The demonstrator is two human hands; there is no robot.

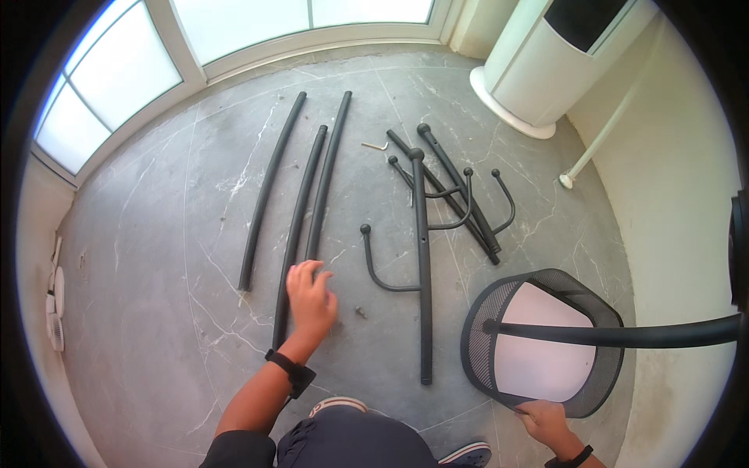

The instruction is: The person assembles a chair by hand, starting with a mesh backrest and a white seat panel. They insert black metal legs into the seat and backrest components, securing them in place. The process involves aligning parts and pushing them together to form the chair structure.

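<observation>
My right hand (546,425) is closed on the near rim of a black mesh basket (477,366) with a pale base. A black pole (663,335) runs from the basket toward the right edge of view. Fingers apart and slightly curled, my left hand (310,303) is over the near ends of two black tubes (300,210) (334,156) and holds nothing I can see. Farther left lies a third black tube (269,199). Between my hands, a black post with curved, ball-tipped hooks (422,312) rests on the floor. A small dark bolt (360,312) lies beside my left hand.
Beyond the post lie another hooked black post (452,179) and a plain tube (476,234). A hex key (374,146) is near them. A white tower appliance (530,70) stands at the far right by the wall. A white fan-like item (55,312) is at far left.
</observation>
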